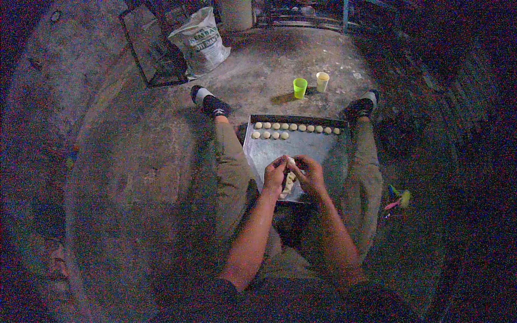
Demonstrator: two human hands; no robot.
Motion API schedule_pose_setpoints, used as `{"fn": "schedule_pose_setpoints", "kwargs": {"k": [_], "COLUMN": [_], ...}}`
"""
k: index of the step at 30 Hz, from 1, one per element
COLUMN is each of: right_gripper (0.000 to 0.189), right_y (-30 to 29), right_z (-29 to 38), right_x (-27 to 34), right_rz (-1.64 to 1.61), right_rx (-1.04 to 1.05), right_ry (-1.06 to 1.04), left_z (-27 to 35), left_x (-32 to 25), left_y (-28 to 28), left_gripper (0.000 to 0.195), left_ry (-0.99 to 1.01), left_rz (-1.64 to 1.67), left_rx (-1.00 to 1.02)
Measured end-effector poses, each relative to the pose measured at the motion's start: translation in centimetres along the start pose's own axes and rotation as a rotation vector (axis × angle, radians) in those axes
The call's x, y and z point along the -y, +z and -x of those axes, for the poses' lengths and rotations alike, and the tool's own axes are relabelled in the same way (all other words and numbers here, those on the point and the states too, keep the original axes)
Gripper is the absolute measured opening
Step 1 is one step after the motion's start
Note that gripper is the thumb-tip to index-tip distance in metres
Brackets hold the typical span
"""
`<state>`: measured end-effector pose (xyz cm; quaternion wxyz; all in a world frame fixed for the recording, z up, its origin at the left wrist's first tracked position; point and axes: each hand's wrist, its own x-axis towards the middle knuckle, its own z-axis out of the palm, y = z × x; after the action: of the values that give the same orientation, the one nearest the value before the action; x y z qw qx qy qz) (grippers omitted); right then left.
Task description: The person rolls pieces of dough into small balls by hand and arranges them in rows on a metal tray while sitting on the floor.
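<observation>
My left hand (274, 173) and my right hand (310, 173) meet above the near part of a shallow metal tray (262, 150). Between their fingertips is a small piece of pale dough (291, 160), pinched from both sides and partly covered by the fingers. Under the hands lies a lumpy strip of dough (288, 186) near the tray's front edge, its far end hidden. Round dough balls (302, 127) form a full row along the tray's back wall. A shorter second row (275, 135) starts at the left, just in front of it.
My outstretched legs flank the tray. Beyond it, a green plastic cup (299, 88) and a pale cup (322, 82) stand on the concrete floor. A printed woven sack (202, 44) leans by a dark frame (141, 48). Colourful small items (399, 199) lie right of my knee.
</observation>
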<state>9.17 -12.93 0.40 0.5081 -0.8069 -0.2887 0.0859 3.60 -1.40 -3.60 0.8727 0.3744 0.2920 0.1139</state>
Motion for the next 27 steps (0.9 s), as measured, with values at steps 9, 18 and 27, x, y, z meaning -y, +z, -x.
{"fn": "schedule_pose_setpoints", "kwargs": {"k": [9, 18, 27], "right_gripper": [0.03, 0.03, 0.022], "right_y": [1.1, 1.6, 2.4], "right_z": [-1.4, -1.8, -1.2], "right_x": [-0.8, -5.2, -6.7], "right_rz": [0.002, -0.479, -0.081], "right_rx": [-0.224, 0.094, -0.004], "right_ry": [0.141, 0.327, 0.151], "left_z": [0.5, -1.9, -2.7], "left_x": [1.3, 1.1, 4.8], "left_y": [0.2, -1.3, -1.8], "left_gripper": [0.034, 0.021, 0.026], "left_ry": [0.289, 0.466, 0.438], "left_rz": [-0.126, -0.749, -0.619], "left_rx": [0.104, -0.251, -0.097]}}
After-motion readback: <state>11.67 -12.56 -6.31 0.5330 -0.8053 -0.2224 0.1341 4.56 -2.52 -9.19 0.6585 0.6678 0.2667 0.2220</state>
